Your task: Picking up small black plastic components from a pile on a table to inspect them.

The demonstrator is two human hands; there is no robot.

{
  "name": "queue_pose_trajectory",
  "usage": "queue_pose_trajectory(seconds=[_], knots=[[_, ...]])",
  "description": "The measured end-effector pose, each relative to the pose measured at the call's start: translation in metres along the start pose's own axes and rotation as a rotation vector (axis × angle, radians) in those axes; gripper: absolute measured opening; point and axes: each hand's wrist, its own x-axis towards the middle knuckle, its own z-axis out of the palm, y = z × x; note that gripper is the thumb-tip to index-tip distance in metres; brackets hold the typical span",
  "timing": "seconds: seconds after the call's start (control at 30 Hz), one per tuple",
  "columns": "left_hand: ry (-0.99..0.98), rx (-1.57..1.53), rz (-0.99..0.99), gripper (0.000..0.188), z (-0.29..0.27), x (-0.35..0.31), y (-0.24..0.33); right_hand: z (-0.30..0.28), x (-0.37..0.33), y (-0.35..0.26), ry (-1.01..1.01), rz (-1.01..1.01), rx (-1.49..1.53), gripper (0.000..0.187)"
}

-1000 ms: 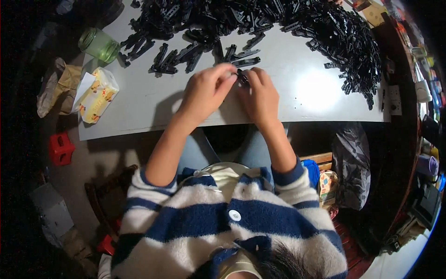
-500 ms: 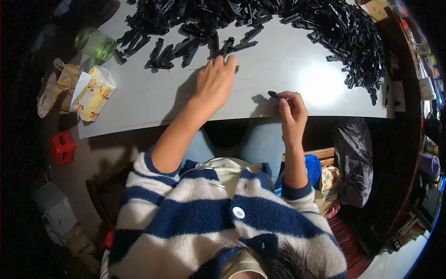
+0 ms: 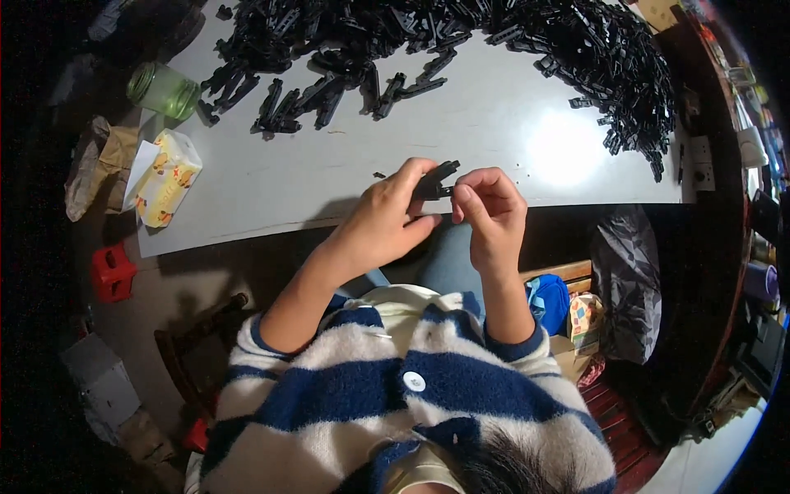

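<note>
Above the table's near edge, my left hand (image 3: 380, 216) holds a black plastic part (image 3: 434, 183) between thumb and fingers. It looks long and narrow, with a forked end. My right hand (image 3: 496, 216) is closed in a pinch on a small black piece (image 3: 447, 192), which meets the right side of that part. The fingertips cover most of the small piece, so its shape is hidden. Beyond my hands, several similar black parts (image 3: 327, 103) lie loose on the white table (image 3: 271, 177).
A large heap of black parts (image 3: 362, 29) spreads along the far side, and a heap of black pieces (image 3: 617, 78) lies at the right. At the left are a green glass jar (image 3: 163, 90) and a yellow-white tissue pack (image 3: 169, 177). A red stool (image 3: 113, 272) stands below.
My left hand has come back from the loose parts with a black part in it. My right hand has moved slightly left, bringing its small piece against that part.
</note>
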Motion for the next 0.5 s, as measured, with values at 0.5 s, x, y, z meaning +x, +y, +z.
queue_pose_trajectory(seconds=[0.5], knots=[[0.080,0.131,0.181,0.031,0.0082,-0.0008,0.0033,0.0044,-0.0048,-0.0015,0.015,-0.099,-0.178,0.013]])
